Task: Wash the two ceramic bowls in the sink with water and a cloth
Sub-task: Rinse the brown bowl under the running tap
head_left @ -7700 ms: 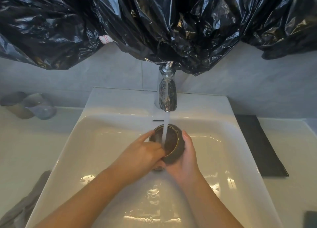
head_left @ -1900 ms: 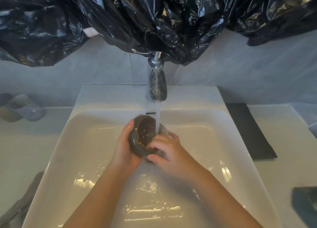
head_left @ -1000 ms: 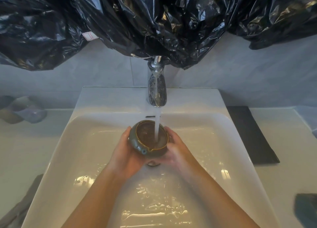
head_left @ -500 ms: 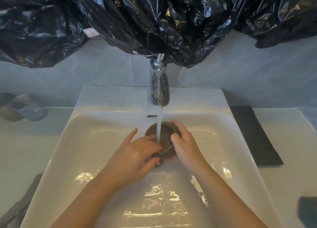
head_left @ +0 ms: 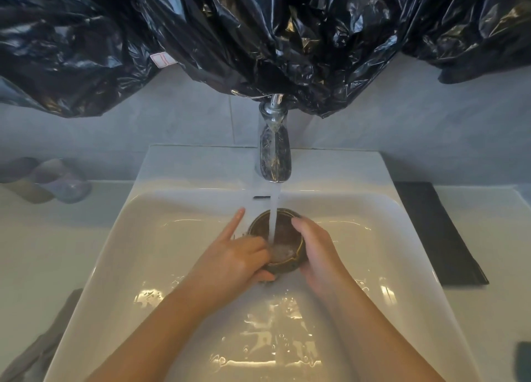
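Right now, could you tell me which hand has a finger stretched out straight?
The left hand: its index finger points straight out beside the bowl, while the right hand only grips the bowl's side.

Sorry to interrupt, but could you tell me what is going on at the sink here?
A person is washing a dark ceramic bowl under the running tap, over the white sink. The right hand grips its right side; the left hand holds its left rim, fingers curled inside, index finger pointing out. Water falls into the bowl. Only this one bowl shows; a grey cloth lies on the counter at left.
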`<state>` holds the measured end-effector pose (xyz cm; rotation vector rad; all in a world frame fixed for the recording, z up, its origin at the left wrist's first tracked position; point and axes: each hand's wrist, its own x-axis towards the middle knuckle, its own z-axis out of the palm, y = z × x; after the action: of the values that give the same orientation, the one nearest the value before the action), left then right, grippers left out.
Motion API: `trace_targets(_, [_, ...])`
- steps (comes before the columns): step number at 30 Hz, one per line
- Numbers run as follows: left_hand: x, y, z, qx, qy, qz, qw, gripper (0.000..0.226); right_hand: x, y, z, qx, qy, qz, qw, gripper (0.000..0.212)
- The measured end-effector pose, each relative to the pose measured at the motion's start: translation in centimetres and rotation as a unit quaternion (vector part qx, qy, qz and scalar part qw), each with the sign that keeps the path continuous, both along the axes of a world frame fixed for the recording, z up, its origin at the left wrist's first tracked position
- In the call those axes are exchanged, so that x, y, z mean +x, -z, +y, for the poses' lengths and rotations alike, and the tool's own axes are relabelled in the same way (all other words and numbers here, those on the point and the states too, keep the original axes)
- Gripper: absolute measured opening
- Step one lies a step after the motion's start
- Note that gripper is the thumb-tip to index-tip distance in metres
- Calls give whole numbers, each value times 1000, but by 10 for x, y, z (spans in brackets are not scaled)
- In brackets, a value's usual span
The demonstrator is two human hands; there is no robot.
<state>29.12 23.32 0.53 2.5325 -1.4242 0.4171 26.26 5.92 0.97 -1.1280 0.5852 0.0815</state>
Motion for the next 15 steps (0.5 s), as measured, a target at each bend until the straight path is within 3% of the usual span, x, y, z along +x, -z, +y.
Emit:
trace_targets(5, [-16,-5,-33,-98,-31,46,994,19,-9,5,9,161,-9,-7,987,42])
trace_targets(11, [1,-8,-11,-16,4,47,999,21,-5,7,3,87,3,-23,996,32])
trace_targets(15, [-10,-12,-26,-38,-44,163,985,27,-10,7,11,170,-21,-45,984,48])
